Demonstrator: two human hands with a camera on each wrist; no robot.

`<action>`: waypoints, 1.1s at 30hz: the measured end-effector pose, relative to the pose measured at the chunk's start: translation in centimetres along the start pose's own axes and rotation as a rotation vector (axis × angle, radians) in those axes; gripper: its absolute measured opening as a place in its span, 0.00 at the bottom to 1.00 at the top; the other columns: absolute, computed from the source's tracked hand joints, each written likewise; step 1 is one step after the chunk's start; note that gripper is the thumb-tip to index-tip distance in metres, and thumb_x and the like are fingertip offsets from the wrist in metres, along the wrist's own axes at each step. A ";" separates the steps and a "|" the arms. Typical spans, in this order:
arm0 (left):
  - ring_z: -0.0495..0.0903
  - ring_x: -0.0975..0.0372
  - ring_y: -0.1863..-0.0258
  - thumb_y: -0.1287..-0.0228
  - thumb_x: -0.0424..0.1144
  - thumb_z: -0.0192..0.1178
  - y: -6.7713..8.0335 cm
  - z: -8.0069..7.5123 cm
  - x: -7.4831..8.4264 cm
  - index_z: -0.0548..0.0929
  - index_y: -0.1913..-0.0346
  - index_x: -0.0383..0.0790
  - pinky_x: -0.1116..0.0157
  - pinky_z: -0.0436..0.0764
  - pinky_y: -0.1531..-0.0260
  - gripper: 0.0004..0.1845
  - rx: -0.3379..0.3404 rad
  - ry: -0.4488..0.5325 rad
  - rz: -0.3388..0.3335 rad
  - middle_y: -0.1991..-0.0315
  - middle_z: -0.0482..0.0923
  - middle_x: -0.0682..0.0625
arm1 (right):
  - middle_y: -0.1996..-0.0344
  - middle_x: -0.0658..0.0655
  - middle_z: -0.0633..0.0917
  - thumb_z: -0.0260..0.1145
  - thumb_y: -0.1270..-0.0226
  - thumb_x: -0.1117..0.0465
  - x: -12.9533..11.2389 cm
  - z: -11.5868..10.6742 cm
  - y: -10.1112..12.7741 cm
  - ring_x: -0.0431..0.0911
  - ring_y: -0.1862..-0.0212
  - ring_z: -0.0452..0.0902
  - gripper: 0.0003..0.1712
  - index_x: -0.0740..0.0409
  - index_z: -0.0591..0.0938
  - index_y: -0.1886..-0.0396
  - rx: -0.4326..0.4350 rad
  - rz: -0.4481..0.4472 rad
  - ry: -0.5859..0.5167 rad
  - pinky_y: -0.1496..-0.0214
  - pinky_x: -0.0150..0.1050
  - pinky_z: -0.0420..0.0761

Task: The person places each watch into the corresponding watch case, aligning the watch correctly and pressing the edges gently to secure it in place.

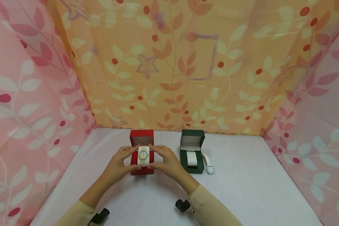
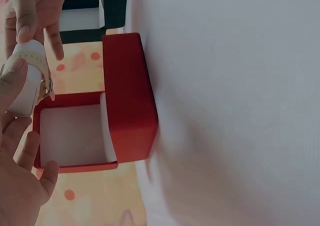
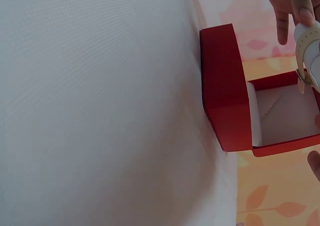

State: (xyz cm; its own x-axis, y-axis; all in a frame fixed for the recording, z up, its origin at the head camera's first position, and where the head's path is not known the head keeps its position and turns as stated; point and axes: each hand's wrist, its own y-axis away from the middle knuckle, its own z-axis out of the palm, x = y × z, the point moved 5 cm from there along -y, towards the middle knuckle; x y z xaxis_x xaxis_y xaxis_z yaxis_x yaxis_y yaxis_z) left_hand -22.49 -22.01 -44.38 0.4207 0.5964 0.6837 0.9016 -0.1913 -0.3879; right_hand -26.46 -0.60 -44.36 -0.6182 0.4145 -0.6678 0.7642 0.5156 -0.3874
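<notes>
- A white table [image 1: 243, 194] is walled in by leaf-patterned cloth [image 1: 186, 62] — orange at the back, pink at the sides.
- Two small hinged boxes stand open on it: a red box [image 1: 141, 138] between the hands, and a green box [image 1: 192, 141] apart to its right with a white cushion [image 1: 191, 158] seated inside.
- A second watch [image 1: 209, 165], white, lies flat on the table, just beside the green box.
- The watch on its cushion [image 1: 143, 156] is held just above the red box's open well, pinched from both sides by the left hand [image 1: 119, 166] and the right hand [image 1: 166, 163].
- The cushion is probably soft and light, and the strap bendable; whether it has slipped cannot be told from the wrist views.
- The glass face is judged fragile — hold is best taken at the cushion's sides, clear of the dial.
</notes>
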 end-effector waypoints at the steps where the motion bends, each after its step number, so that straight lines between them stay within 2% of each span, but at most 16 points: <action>1: 0.72 0.55 0.38 0.50 0.41 0.81 0.0 0.0 -0.2 0.73 0.25 0.56 0.46 0.84 0.47 0.46 0.000 0.000 -0.005 0.39 0.75 0.49 | 0.37 0.47 0.81 0.80 0.42 0.49 0.0 0.1 -0.1 0.44 0.35 0.74 0.45 0.42 0.73 0.25 -0.001 0.000 0.002 0.37 0.50 0.81; 6: 0.73 0.52 0.37 0.49 0.41 0.80 -0.3 0.0 -1.0 0.72 0.25 0.59 0.43 0.82 0.45 0.46 -0.014 0.003 -0.033 0.39 0.75 0.47 | 0.38 0.49 0.81 0.81 0.43 0.49 0.3 0.6 -0.7 0.46 0.35 0.75 0.45 0.43 0.74 0.25 -0.011 0.027 0.003 0.37 0.49 0.81; 13: 0.72 0.50 0.36 0.46 0.42 0.78 -0.6 0.4 -2.1 0.70 0.24 0.56 0.41 0.79 0.41 0.46 -0.057 0.002 -0.067 0.38 0.74 0.45 | 0.37 0.49 0.81 0.81 0.43 0.49 1.4 1.5 -1.3 0.47 0.35 0.75 0.45 0.40 0.73 0.25 -0.034 0.081 0.007 0.35 0.49 0.79; 26: 0.73 0.46 0.35 0.45 0.43 0.78 -1.1 0.9 -4.1 0.71 0.24 0.52 0.38 0.75 0.38 0.44 -0.098 0.005 -0.095 0.37 0.74 0.44 | 0.37 0.52 0.82 0.80 0.42 0.49 3.0 3.0 -2.0 0.48 0.35 0.76 0.44 0.45 0.74 0.26 -0.069 0.113 0.006 0.34 0.51 0.78; 33: 0.72 0.45 0.33 0.46 0.45 0.79 -1.2 1.3 -5.0 0.71 0.25 0.54 0.37 0.74 0.37 0.44 -0.119 0.000 -0.137 0.35 0.74 0.43 | 0.36 0.51 0.82 0.81 0.43 0.50 3.7 3.6 -2.2 0.48 0.34 0.76 0.44 0.44 0.74 0.26 -0.089 0.140 0.007 0.33 0.51 0.77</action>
State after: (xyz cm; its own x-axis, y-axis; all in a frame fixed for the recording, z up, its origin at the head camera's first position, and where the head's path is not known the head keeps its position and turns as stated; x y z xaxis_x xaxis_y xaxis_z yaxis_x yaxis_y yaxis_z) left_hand -25.81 -23.75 -48.14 0.2929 0.6231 0.7253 0.9561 -0.1992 -0.2150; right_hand -29.82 -2.91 -48.26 -0.5080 0.4922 -0.7069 0.8239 0.5169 -0.2322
